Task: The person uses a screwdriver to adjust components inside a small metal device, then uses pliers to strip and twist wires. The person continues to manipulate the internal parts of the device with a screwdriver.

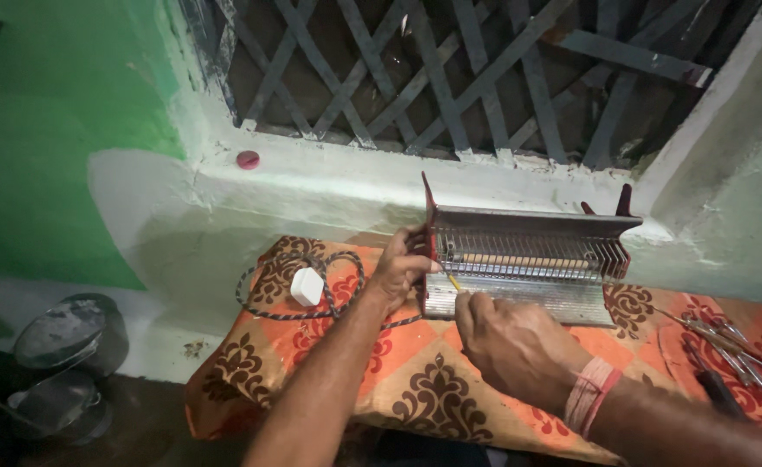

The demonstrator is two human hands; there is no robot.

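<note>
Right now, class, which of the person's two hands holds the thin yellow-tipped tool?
The right hand, wearing a pink wristband, pinches the tool at the heater; the left hand grips the heater's end.

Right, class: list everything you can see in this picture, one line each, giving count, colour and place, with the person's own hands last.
Electric rod heater: one, silver with red ends, on the cloth below the window.
Cloth: one, orange with brown pattern, covering the low surface.
Cord: one, dark braided, coiled left of the heater.
Plug: one, white, on the cord.
Hand tools: several, metal, at the right edge.
Round cap: one, pink, on the sill.
Window grille: one, dark lattice, above.
Metal vessels: two, grey, lower left.
Left hand: gripping the heater's left end.
Right hand: holding a thin yellow tool at the heater.
</note>
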